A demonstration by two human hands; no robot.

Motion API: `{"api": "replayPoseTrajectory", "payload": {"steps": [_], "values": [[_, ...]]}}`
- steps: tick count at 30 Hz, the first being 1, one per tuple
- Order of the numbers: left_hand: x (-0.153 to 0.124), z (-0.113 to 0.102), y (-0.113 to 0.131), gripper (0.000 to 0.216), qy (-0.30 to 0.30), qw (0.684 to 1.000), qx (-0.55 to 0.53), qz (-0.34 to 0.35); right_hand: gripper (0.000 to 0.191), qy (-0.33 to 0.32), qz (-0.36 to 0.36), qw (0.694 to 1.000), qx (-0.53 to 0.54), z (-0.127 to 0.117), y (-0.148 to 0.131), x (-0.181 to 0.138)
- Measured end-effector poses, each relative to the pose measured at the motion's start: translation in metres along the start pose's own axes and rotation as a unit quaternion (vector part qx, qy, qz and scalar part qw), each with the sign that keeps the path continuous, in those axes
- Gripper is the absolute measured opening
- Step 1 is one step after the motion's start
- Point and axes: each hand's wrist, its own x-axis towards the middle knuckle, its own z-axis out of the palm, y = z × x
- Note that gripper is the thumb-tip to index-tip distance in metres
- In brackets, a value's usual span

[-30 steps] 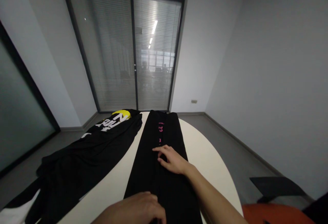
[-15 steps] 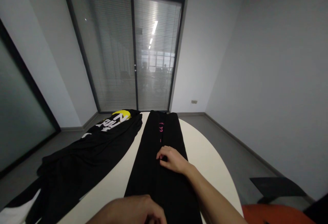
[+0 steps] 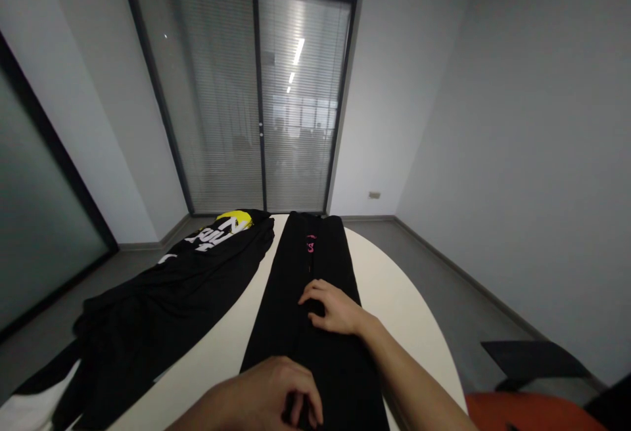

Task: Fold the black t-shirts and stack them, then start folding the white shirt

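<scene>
Grey-walled room with a tall glazed partition behind slatted blinds (image 3: 256,102), seen from above a white oval bench (image 3: 394,286). On the left part of the bench a loose black cloth garment with white and yellow print (image 3: 162,313) is spread in a rumpled heap, and its near end hangs past the bench edge. Just beside it, parted by a strip of bare bench, a long black cloth garment with pink lettering (image 3: 296,326) is laid lengthwise down the middle as a narrow, smooth band. An orange chair seat (image 3: 532,411) is seen at the lower right, well apart from the cloth.

The right hand (image 3: 332,309) is laid palm down on the middle of the long garment, below the pink lettering (image 3: 310,245). Its grip is open, with the fingers loosely bent and pressed on the fabric, and nothing is clasped. The left hand (image 3: 276,395) is set at the near end of the same band. Its grip appears closed on the fabric, dark cloth showing between the curled fingers, though the frame edge cuts off part of the hand.

The long garment is judged light, soft and wholly limp. No shape would be kept once it is lifted, and sagging between any two held points is to be expected. Some sliding on the smooth bench is likely. Breakage is not a concern. Hold is best taken at the long edges or end corners, pinched through all layers, with the hands set well apart.
</scene>
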Motion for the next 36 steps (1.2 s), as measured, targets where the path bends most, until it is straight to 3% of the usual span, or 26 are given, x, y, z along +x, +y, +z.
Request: {"api": "replayPoseTrajectory", "payload": {"steps": [4,9,14,18,23,27,29,36], "values": [[0.000,-0.004,0.005,0.022,0.090,0.987,0.133,0.011,0.039,0.035,0.047,0.998,-0.034,0.004,0.012,-0.001],[-0.001,-0.008,0.001,0.022,0.067,0.977,0.205,-0.007,0.056,0.023,0.041,0.994,-0.095,0.006,0.023,0.000],[-0.002,-0.011,0.002,0.029,0.060,0.976,0.209,-0.004,0.027,0.014,0.018,0.994,-0.102,-0.006,0.021,0.000],[-0.001,-0.010,0.010,0.049,0.043,0.971,0.236,0.010,0.028,0.055,0.008,0.998,0.006,-0.015,0.026,-0.006],[0.008,0.011,0.012,0.050,0.014,0.954,0.292,0.064,0.031,0.079,0.025,0.994,0.074,-0.015,0.034,-0.012],[0.018,0.032,0.003,0.026,0.046,0.951,0.289,0.103,0.030,0.059,0.006,0.996,0.072,-0.014,0.030,-0.009],[0.022,0.039,-0.002,0.027,0.061,0.957,0.257,0.121,0.028,0.068,0.001,0.995,0.072,-0.019,0.027,-0.010],[0.034,0.066,-0.012,0.049,0.028,0.974,0.200,0.098,0.017,0.199,0.035,0.978,0.047,-0.051,0.042,-0.028]]}}
